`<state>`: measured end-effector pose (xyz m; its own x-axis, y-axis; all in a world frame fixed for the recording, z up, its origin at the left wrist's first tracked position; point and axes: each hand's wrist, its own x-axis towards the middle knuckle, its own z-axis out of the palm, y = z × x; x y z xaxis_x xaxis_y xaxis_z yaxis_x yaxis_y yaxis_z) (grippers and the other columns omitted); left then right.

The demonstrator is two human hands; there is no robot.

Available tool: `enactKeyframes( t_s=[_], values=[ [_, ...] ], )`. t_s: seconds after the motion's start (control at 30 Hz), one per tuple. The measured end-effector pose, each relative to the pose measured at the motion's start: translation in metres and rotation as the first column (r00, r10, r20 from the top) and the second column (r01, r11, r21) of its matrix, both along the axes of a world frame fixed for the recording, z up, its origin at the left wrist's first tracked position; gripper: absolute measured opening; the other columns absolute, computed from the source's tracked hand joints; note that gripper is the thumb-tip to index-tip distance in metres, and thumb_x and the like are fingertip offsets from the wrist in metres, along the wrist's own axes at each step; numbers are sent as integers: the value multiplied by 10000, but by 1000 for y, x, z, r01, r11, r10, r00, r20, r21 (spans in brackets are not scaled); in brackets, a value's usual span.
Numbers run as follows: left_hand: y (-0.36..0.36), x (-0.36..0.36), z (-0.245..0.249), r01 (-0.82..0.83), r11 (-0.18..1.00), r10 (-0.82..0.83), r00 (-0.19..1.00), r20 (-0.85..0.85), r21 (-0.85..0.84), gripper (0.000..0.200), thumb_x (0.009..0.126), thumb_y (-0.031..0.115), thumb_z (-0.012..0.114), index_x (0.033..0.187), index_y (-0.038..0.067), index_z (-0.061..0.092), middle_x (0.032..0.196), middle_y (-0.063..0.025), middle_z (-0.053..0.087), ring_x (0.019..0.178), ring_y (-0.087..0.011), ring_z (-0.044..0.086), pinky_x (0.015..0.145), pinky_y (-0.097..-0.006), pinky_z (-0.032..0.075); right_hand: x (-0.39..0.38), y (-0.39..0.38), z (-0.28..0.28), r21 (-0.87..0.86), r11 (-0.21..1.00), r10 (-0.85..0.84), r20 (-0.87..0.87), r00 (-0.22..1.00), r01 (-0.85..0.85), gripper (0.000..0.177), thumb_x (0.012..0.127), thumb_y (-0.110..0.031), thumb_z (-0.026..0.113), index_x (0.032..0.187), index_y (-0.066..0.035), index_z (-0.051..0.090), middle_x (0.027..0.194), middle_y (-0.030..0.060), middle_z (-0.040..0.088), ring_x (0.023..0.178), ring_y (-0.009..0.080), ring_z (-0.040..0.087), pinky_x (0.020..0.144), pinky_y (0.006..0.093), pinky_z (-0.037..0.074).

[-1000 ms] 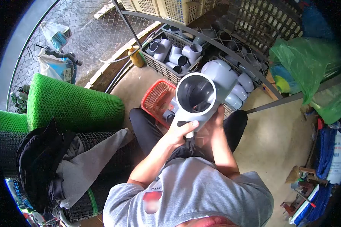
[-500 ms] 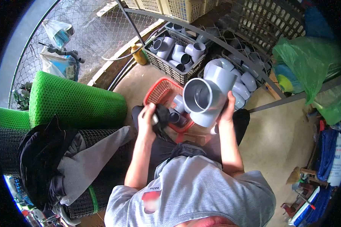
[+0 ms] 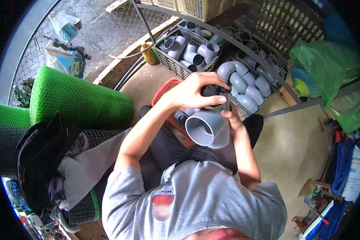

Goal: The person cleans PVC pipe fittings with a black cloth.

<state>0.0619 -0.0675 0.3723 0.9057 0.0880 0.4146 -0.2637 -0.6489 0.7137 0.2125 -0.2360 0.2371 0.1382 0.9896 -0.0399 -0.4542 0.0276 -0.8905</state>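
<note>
My right hand (image 3: 234, 120) grips a large grey plastic pipe tee (image 3: 218, 134) from its right side, above my lap. One round opening of the tee faces toward me and to the left. My left hand (image 3: 192, 90) is closed on a bunched black cloth (image 3: 210, 91) and presses it at the far end of the tee. That end is mostly hidden by the hand and cloth. Below, between my knees, a red plastic basket (image 3: 167, 89) holds smaller grey pipe fittings (image 3: 181, 117), partly covered by my left forearm.
Ahead stands a dark crate (image 3: 174, 66) of grey tees. Right of it are stacked grey elbows (image 3: 239, 82). Rolls of green mesh (image 3: 80, 100) and a dark jacket (image 3: 38, 160) lie at left. A yellow bottle (image 3: 149, 55) stands near the wire fence.
My left hand has moved right and up with the black cloth, from beside the basket onto the tee. The tee has turned and come lower, its opening now nearer me.
</note>
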Motion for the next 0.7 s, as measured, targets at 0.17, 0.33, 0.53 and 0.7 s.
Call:
enactKeyframes(
  t_s=[0.17,0.33,0.53,0.7],
  values=[
    [-11,-13,-6,-42,999,47,912,-407,20,554,847,467,788,1096,-21,706,908,-203,726,889,-300,736,790,-398,555,18,-5,-11,15,999,29,110,994,-31,894,704,-419,873,1406,15,528,1293,115,610,1190,226,582,1045,369,447],
    [-17,-23,-5,148,965,-256,717,-649,-218,525,863,415,807,1149,-14,709,1037,-206,742,985,-293,716,885,-398,542,16,4,25,11,961,244,429,870,-275,1011,674,-386,899,1478,43,460,1412,164,568,1307,257,533,1128,400,395],
    [-17,-33,-43,93,801,-491,669,-559,-592,424,883,365,801,1054,-15,725,914,-130,745,876,-190,685,787,-322,541,17,17,40,5,893,395,467,791,-449,993,698,-336,900,1492,49,445,1438,161,548,1330,239,511,1150,389,377],
    [10,-39,-35,129,976,-190,893,-408,-173,326,865,248,838,954,-47,732,836,-100,741,747,-150,676,663,-343,523,27,19,41,-75,925,374,340,863,-371,941,759,-437,811,1479,51,452,1381,170,568,1266,254,543,1086,373,420]
  ],
)
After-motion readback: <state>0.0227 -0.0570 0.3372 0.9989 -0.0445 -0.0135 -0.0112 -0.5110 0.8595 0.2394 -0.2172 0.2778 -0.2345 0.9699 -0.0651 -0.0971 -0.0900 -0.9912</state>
